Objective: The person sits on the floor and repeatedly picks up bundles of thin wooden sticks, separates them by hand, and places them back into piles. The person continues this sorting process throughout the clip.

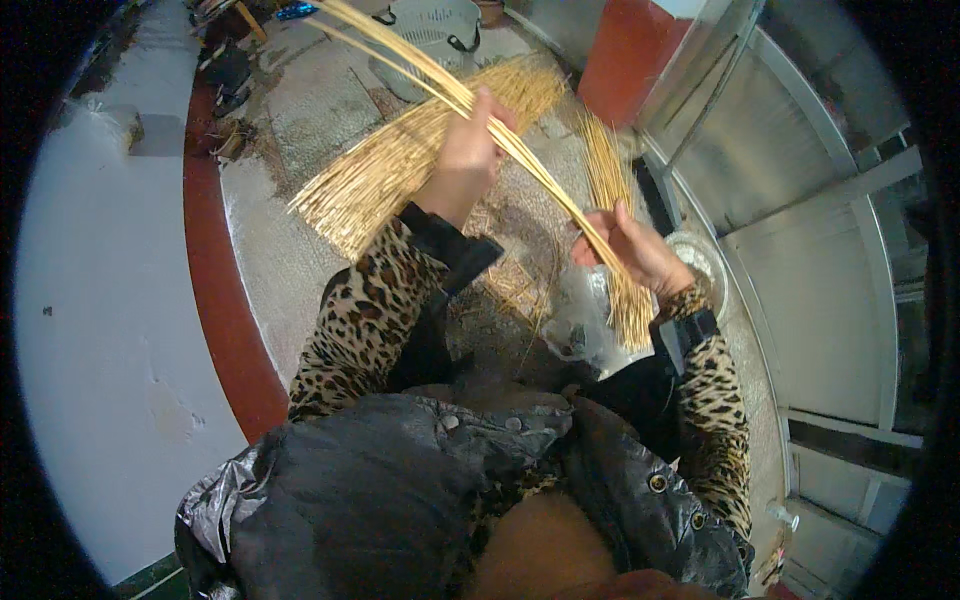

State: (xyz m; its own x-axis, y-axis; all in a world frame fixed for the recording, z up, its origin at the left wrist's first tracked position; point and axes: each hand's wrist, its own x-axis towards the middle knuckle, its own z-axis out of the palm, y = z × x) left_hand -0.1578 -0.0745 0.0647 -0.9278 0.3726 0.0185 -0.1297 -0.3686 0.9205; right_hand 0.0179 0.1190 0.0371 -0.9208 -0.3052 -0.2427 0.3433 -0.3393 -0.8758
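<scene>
A thin bundle of long straw stalks [541,174] slants across the view in front of me. My left hand [471,154] grips it near the middle, thumb on top. Its lower end lies across the fingers of my right hand [634,247], whose thumb stands up off the stalks; how firmly these fingers hold is unclear. Below my left hand, a wide pile of straw [375,180] is spread on the floor. A narrower straw bundle [606,169] lies under and beyond my right hand, partly hidden by it. Next to that bundle sits a clear plastic bag [581,319].
A pale plastic basket [427,26] with dark handles stands behind the pile. Short straw scraps [517,289] litter the stone floor [315,105]. A white wall [120,300] with a red base band runs along the left, framed glass panels [814,292] along the right. A whitish bucket [697,259] is beside my right wrist.
</scene>
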